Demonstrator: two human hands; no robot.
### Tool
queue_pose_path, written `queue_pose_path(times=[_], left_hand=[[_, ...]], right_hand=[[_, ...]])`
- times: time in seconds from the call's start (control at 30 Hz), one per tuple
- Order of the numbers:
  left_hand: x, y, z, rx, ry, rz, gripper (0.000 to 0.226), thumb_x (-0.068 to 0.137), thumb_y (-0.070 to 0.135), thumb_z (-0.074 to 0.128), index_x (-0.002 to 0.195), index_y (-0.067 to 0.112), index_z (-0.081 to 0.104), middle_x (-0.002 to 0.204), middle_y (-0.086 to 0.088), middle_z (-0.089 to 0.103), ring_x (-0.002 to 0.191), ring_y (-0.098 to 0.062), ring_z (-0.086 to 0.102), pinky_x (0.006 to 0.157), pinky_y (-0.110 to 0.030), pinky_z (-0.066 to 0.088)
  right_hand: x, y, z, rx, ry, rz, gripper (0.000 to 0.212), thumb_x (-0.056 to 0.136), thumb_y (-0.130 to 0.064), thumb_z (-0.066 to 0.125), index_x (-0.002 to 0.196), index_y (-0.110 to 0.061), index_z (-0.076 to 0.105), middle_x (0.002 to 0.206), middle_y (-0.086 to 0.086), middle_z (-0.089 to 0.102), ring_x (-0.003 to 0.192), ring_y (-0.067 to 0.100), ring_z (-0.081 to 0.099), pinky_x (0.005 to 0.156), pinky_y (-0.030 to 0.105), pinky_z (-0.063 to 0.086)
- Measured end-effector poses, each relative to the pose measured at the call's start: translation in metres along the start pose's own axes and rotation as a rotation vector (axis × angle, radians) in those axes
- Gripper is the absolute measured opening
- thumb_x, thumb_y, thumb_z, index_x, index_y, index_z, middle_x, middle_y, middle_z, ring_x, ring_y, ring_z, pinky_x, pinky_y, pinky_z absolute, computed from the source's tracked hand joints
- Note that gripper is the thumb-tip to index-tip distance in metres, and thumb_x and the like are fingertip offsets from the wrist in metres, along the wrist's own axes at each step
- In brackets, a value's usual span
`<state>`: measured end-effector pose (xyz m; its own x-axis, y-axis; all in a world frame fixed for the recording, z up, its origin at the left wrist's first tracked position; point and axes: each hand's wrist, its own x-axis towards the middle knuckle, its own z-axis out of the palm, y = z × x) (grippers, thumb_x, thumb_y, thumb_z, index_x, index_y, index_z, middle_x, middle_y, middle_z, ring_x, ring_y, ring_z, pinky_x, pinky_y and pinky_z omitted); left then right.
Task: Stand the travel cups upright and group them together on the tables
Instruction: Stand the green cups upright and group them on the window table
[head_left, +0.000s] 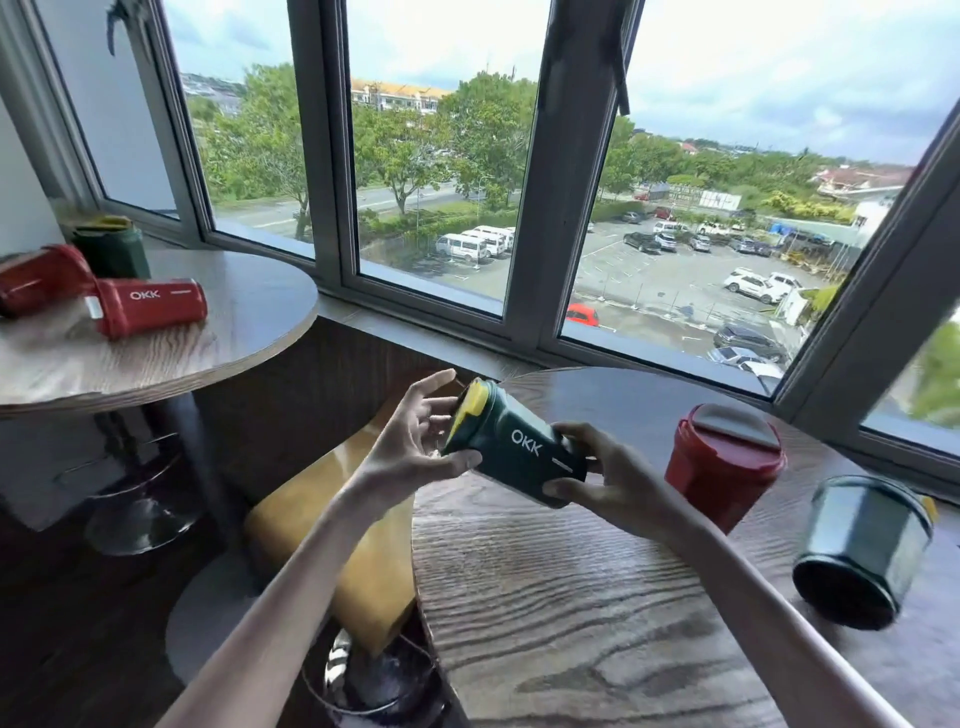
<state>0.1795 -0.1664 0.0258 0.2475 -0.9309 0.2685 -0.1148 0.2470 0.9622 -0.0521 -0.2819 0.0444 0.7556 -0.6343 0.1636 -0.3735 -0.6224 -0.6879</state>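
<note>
Holding a green travel cup (514, 449) sideways in mid-air, the person's got it right over the near edge of the round near worktop (571, 597), yellow lid pointing left, OKK logo facing up. The right hand (597, 480) is wrapped around the base end, fingers curled over the top and thumb underneath. The left hand (410, 441) is at the lid end with its fingers (431, 382) spread and mostly straight, and only the thumb is really against the cup body, so it's more steadying than gripping.

On that same worktop, a red cup (724, 467) is standing upright near the window side. Just to its right, a second green cup (862, 545) lies on its side with its base towards the person.

Over on the far worktop (249, 301) to the left, two red ones are tipped over and touching: the logo cup (150, 306) and another red cup (41, 280) by the edge of the view. Behind them, a green cup with a yellow lid (111, 249) looks upright, though it's a bit blurry. There's a yellow stool (358, 561) between the two worktops.
</note>
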Motion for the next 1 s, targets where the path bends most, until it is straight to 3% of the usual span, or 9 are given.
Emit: queue_pose_path(times=[0.13, 0.23, 0.4, 0.53, 0.7, 0.9, 1.0], left_hand=[[0.012, 0.020, 0.016, -0.232, 0.150, 0.019, 0.104, 0.036, 0.050, 0.092, 0.126, 0.022, 0.047, 0.121, -0.009, 0.062, 0.107, -0.018, 0.065, 0.081, -0.024, 0.053], [0.013, 0.021, 0.026, -0.323, 0.173, -0.007, 0.094, 0.038, 0.049, 0.093, 0.118, 0.016, 0.056, 0.114, -0.013, 0.068, 0.110, -0.028, 0.064, 0.091, -0.039, 0.051], [0.010, 0.022, 0.027, -0.343, 0.131, 0.010, 0.093, 0.036, 0.044, 0.095, 0.115, 0.011, 0.059, 0.107, -0.009, 0.072, 0.109, -0.032, 0.064, 0.093, -0.043, 0.053], [0.013, 0.029, 0.027, -0.295, 0.074, 0.016, 0.089, 0.038, 0.042, 0.095, 0.114, 0.012, 0.061, 0.109, -0.015, 0.070, 0.109, -0.035, 0.063, 0.092, -0.045, 0.053], [0.012, 0.034, 0.037, -0.129, -0.027, 0.031, 0.081, 0.038, 0.045, 0.093, 0.111, 0.020, 0.066, 0.109, -0.007, 0.072, 0.105, -0.025, 0.067, 0.088, -0.035, 0.055], [0.001, 0.019, 0.046, -0.133, -0.061, 0.015, 0.072, 0.043, 0.039, 0.093, 0.109, 0.025, 0.068, 0.112, -0.004, 0.071, 0.103, -0.021, 0.067, 0.081, -0.027, 0.055], [-0.002, 0.015, 0.048, -0.160, -0.096, 0.002, 0.072, 0.046, 0.024, 0.093, 0.113, 0.020, 0.065, 0.108, -0.005, 0.072, 0.099, -0.018, 0.068, 0.078, -0.024, 0.055]], right_hand=[[0.000, -0.014, 0.003, 0.216, 0.219, -0.017, 0.056, 0.076, -0.011, 0.077, 0.115, -0.037, 0.046, 0.106, -0.006, 0.064, 0.096, -0.006, 0.063, 0.089, 0.016, 0.050], [-0.002, -0.016, 0.006, 0.340, 0.316, -0.007, 0.056, 0.073, -0.003, 0.077, 0.111, -0.033, 0.050, 0.106, -0.005, 0.065, 0.092, -0.009, 0.064, 0.080, 0.013, 0.051], [-0.013, -0.012, 0.006, 0.395, 0.253, 0.015, 0.053, 0.073, -0.013, 0.079, 0.113, -0.034, 0.053, 0.112, 0.000, 0.067, 0.106, 0.005, 0.064, 0.092, 0.025, 0.051], [-0.025, -0.008, 0.010, 0.396, 0.243, 0.055, 0.060, 0.063, -0.036, 0.080, 0.117, -0.034, 0.054, 0.114, -0.001, 0.068, 0.111, 0.012, 0.063, 0.096, 0.030, 0.048], [-0.036, 0.002, 0.021, 0.381, 0.206, 0.145, 0.064, 0.067, -0.004, 0.082, 0.119, -0.023, 0.050, 0.103, 0.001, 0.071, 0.098, 0.011, 0.069, 0.091, 0.030, 0.054], [-0.050, 0.013, 0.034, 0.398, 0.197, 0.202, 0.062, 0.070, -0.003, 0.080, 0.121, -0.023, 0.052, 0.111, 0.002, 0.070, 0.105, 0.007, 0.066, 0.095, 0.025, 0.050], [-0.053, 0.015, 0.037, 0.364, 0.217, 0.197, 0.063, 0.067, -0.012, 0.082, 0.122, -0.021, 0.053, 0.113, -0.004, 0.069, 0.107, 0.005, 0.064, 0.098, 0.027, 0.049]])
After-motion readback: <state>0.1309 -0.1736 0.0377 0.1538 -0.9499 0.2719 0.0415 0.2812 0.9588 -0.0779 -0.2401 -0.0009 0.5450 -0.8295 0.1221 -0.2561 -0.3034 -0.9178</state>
